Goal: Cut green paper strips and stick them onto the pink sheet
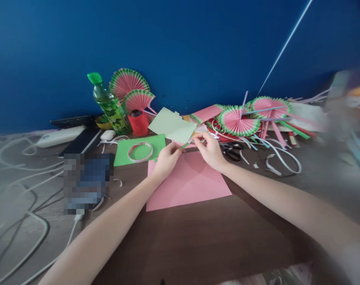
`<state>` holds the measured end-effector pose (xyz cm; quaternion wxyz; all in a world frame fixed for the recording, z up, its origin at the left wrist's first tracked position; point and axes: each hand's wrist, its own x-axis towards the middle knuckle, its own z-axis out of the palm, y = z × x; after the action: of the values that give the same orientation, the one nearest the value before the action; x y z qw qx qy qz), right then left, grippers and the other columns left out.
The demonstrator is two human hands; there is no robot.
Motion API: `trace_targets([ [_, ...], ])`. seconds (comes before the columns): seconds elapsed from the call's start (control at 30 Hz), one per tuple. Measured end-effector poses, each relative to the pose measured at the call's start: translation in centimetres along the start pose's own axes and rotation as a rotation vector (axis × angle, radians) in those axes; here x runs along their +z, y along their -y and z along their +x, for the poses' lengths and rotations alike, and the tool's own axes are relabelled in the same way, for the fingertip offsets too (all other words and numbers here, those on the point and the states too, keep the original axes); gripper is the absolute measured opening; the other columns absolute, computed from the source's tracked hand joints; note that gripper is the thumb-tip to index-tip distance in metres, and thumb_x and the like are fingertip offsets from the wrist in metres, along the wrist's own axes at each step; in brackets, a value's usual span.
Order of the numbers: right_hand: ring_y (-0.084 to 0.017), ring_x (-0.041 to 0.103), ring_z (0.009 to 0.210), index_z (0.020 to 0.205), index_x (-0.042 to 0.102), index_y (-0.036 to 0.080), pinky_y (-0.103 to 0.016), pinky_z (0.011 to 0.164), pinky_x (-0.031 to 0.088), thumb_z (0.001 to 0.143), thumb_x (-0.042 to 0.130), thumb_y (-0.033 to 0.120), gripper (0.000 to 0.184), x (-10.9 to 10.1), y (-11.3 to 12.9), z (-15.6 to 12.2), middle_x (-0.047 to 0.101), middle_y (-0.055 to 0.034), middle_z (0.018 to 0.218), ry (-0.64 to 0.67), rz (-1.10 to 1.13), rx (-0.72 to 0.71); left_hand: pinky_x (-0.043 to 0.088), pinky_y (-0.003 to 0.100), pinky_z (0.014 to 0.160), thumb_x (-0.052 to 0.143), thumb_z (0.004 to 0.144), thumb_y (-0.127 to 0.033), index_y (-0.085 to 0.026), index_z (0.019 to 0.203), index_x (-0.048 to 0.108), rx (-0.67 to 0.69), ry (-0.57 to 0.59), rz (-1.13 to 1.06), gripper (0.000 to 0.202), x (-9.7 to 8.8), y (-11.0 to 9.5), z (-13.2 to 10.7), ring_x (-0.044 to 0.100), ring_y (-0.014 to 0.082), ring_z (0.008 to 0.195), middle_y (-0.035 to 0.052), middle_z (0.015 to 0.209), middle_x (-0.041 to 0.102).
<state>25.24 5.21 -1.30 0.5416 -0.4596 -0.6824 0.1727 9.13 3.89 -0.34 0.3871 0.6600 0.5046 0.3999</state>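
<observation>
My left hand (169, 158) is closed in a pinch on one end of a narrow green paper strip (186, 145). My right hand (210, 151) has its fingertips together at the strip's other end. Both hands are over the far part of a pink paper sheet (188, 186) that lies flat on the table. Just beyond them are pale green paper pieces (171, 124). To the left of my left hand a roll of tape (140, 152) rests on a bright green sheet (122, 152).
Left: a pixelated phone (89, 182) with cables, a green-capped bottle (107, 105) and a red roll (138, 123). Folded paper fans stand behind the bottle; more fans (239, 120) lie at the right among paper strips. Black scissors (233, 153) are beside my right wrist. A blue wall (180, 51) rises behind.
</observation>
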Motion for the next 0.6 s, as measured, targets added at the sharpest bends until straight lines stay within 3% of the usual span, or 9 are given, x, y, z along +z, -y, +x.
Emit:
trace_targets([
  [0.17, -0.016, 0.057, 0.073, 0.076, 0.053, 0.019, -0.031, 0.071, 0.044, 0.078, 0.048, 0.025, 0.009, -1.1, -1.9, 2.2, 0.062, -0.0035, 0.077, -0.144, 0.034, 0.078, 0.035, 0.023, 0.059, 0.042, 0.073, -0.022, -0.018, 0.067, 0.048, -0.011, -0.031, -0.017, 0.01, 0.0, 0.2, 0.2, 0.044, 0.0097, 0.056, -0.0023, 0.066, 0.054],
  [0.3, -0.014, 0.055, 0.062, 0.075, 0.05, 0.019, -0.03, 0.062, 0.044, 0.077, 0.046, 0.025, 0.008, -3.1, -3.5, 4.5, 0.059, -0.0025, 0.074, -0.311, 0.083, 0.213, 0.033, 0.023, 0.057, 0.041, 0.072, -0.022, -0.018, 0.068, 0.05, -0.023, -0.036, 0.011, 0.011, 0.0, -0.1, 0.2, 0.041, 0.01, 0.055, -0.0024, 0.063, 0.051],
  [0.47, -0.012, 0.052, 0.052, 0.074, 0.048, 0.02, -0.029, 0.053, 0.042, 0.077, 0.043, 0.023, 0.006, -5.9, -4.8, 6.5, 0.056, -0.0008, 0.071, -0.504, 0.044, 0.227, 0.03, 0.023, 0.054, 0.041, 0.072, -0.023, -0.018, 0.071, 0.054, -0.02, -0.004, 0.023, 0.014, -0.2, -0.6, 0.0, 0.038, 0.0105, 0.054, -0.0033, 0.06, 0.046],
  [0.6, -0.012, 0.053, 0.053, 0.073, 0.048, 0.02, -0.03, 0.054, 0.042, 0.076, 0.041, 0.022, 0.008, -7.8, -5.7, 7.7, 0.055, -0.0018, 0.072, -0.574, -0.011, 0.209, 0.03, 0.023, 0.054, 0.041, 0.072, -0.022, -0.017, 0.07, 0.054, -0.009, 0.006, 0.012, 0.013, -0.1, -0.5, 0.1, 0.038, 0.0104, 0.055, -0.0032, 0.061, 0.046],
])
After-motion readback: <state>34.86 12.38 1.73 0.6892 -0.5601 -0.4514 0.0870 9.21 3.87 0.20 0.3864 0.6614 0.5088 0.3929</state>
